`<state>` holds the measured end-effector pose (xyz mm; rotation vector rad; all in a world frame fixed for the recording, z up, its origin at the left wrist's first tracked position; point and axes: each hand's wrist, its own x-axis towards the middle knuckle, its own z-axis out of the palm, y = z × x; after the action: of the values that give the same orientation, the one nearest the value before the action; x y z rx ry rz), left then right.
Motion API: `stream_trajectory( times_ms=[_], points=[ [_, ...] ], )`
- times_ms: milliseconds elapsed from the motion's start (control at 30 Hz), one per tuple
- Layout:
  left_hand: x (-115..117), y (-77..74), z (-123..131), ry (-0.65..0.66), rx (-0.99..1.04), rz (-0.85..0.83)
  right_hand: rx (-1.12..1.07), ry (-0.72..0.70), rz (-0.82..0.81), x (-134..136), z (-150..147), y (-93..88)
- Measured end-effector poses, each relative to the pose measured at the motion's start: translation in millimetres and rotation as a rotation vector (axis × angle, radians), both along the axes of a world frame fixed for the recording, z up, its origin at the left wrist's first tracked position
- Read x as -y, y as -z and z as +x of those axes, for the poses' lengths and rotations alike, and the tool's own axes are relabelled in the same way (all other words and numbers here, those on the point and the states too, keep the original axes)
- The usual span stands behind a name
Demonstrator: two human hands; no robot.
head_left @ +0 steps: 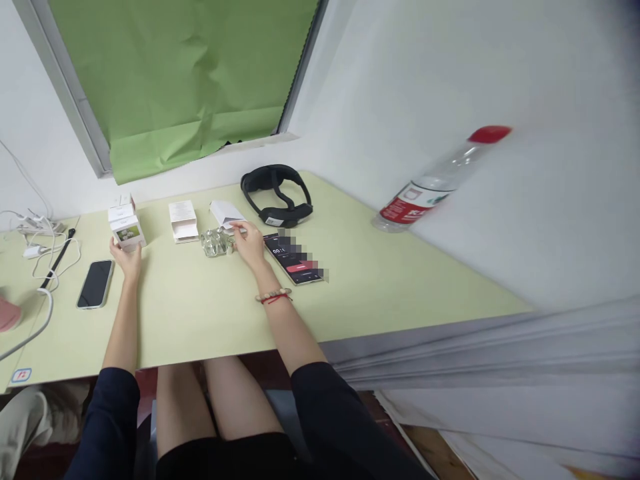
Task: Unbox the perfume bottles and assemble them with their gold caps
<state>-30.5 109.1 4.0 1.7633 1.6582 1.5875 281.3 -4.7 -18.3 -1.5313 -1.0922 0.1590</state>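
Note:
My left hand [127, 260] is closed around the near bottom part of a small white box [129, 233] with a picture on its front, standing in a row of similar boxes. My right hand [249, 244] has its thumb and fingers pinched at the near end of a white carton [226, 212] lying on the table. Just left of that hand stands a cluster of small clear glass jars [215, 243]. Between my hands, a white box [183, 220] shows an open near end.
A lit phone [295, 259] lies right of my right hand, a dark phone [95, 285] left of my left. Behind sits a black headset [277, 197]. A red-capped plastic bottle [417, 200] stands by the right wall. Cables [50, 250] and a pink object [9, 315] occupy the left.

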Motion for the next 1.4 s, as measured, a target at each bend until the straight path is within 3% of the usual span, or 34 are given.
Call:
stream_trajectory(
  times_ms=[133,367,633,867,1000,1100,1233,1400],
  points=[
    [1.2,-3.4,-0.5,-0.081,-0.022,-0.113,-0.007,-0.009,0.020,1.3,-1.8,-3.8],
    [1.6,-0.9,-2.8,-0.051,0.034,-0.110,-0.031,0.005,0.043,3.3,-5.6,-8.5],
    [18.1,4.7,5.4,-0.084,-0.099,-0.018,-0.027,0.233,0.340,9.7,-24.7,-28.7],
    [39.8,4.3,10.6,0.004,-0.152,0.099,0.189,0.060,0.533,19.3,-76.4,-33.8],
    [54.5,-0.8,18.9,0.019,-0.371,0.104,0.406,-0.226,0.446,29.9,-111.2,-29.2],
    [61.9,-3.1,26.8,0.047,-0.536,0.115,0.511,-0.415,0.222,37.3,-130.1,-30.4],
    [64.4,-5.4,32.5,0.047,-0.617,0.129,0.435,-0.491,-0.048,38.8,-135.6,-34.8],
    [64.5,-8.5,31.4,0.057,-0.626,0.114,0.308,-0.512,-0.147,33.5,-127.5,-31.4]
  ],
)
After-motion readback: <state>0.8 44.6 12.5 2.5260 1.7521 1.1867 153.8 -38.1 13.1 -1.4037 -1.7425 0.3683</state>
